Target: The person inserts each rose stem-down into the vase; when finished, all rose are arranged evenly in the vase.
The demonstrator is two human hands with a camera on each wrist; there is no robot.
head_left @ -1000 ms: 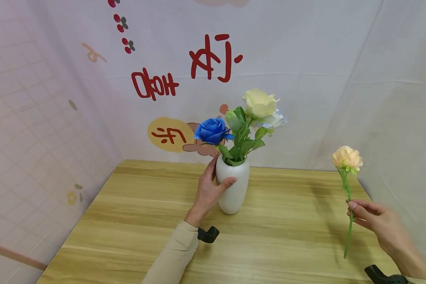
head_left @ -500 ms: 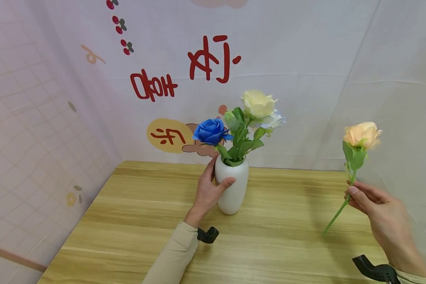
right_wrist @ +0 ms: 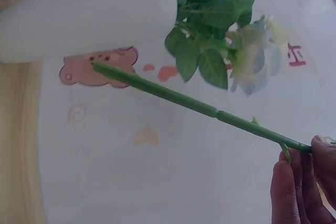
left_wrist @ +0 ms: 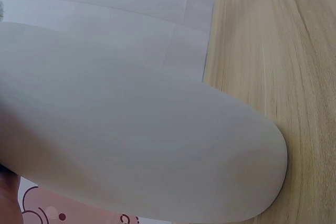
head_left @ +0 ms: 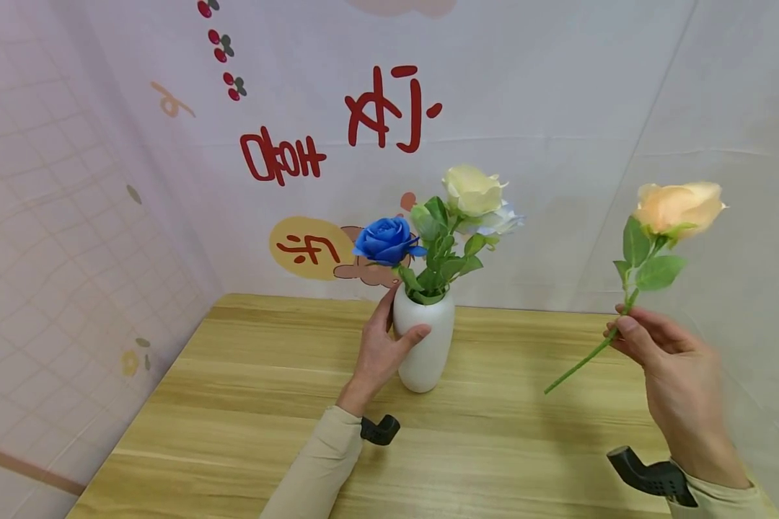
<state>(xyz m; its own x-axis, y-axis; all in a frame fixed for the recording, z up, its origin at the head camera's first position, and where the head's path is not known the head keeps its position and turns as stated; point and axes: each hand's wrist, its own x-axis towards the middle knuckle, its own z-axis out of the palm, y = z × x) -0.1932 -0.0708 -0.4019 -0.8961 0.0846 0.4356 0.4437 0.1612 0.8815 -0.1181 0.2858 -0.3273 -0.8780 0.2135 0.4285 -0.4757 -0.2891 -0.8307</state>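
A white vase (head_left: 425, 349) stands upright on the wooden table, filling much of the left wrist view. My left hand (head_left: 381, 353) grips its left side, thumb across the front. Out of its mouth rise a blue rose (head_left: 386, 241), a cream rose (head_left: 472, 190) and a pale bluish-white flower (head_left: 501, 219) among green leaves. To the right, my right hand (head_left: 678, 375) pinches the green stem of a peach rose (head_left: 680, 207) between thumb and fingers, above the table. The stem's bare lower end slants down toward the vase; in the right wrist view this stem (right_wrist: 178, 98) shows below the vase.
Behind the wooden table (head_left: 234, 404) hangs a pale cloth backdrop (head_left: 545, 86) with red writing and cartoon prints. More cloth (head_left: 58, 216) closes off the left side, and the right side is draped too. A black wrist device (head_left: 652, 476) sits on the right wrist.
My right hand has lifted the peach rose and brought it left, and its stem has tilted from near upright to slanting, lower end toward the vase. The left hand and vase have stayed put.
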